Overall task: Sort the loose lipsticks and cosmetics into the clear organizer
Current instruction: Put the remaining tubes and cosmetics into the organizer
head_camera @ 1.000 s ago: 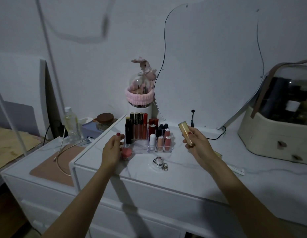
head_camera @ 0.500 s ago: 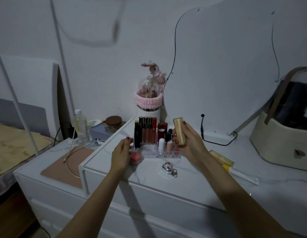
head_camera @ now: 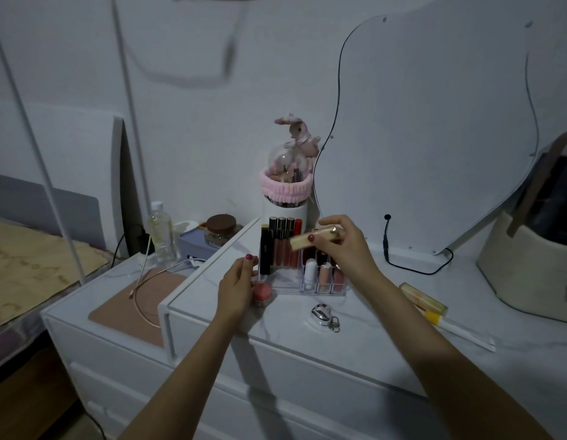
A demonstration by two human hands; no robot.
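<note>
The clear organizer point(head_camera: 288, 289) stands on the white dresser top, with several lipsticks and gloss tubes upright in its slots. My right hand point(head_camera: 345, 246) hovers just above its right half, holding a gold lipstick tube point(head_camera: 302, 241) tilted almost level. My left hand point(head_camera: 236, 285) rests at the organizer's left front corner, fingers around a small round pink pot point(head_camera: 262, 292) on the surface. A gold-capped gloss tube point(head_camera: 423, 297) and a yellow-and-white stick point(head_camera: 456, 328) lie loose to the right.
A silver key fob point(head_camera: 321, 312) lies in front of the organizer. Behind it stand a brush holder with a pink band point(head_camera: 283, 192) and a curved mirror point(head_camera: 434, 128). A cream cosmetics case point(head_camera: 526, 271) sits far right. A bottle point(head_camera: 161, 230) and jar point(head_camera: 220, 228) stand on the lower cabinet to the left.
My right hand has carried the gold lipstick leftward over the organizer and tipped it from upright to nearly level. My left hand stays by the pink pot.
</note>
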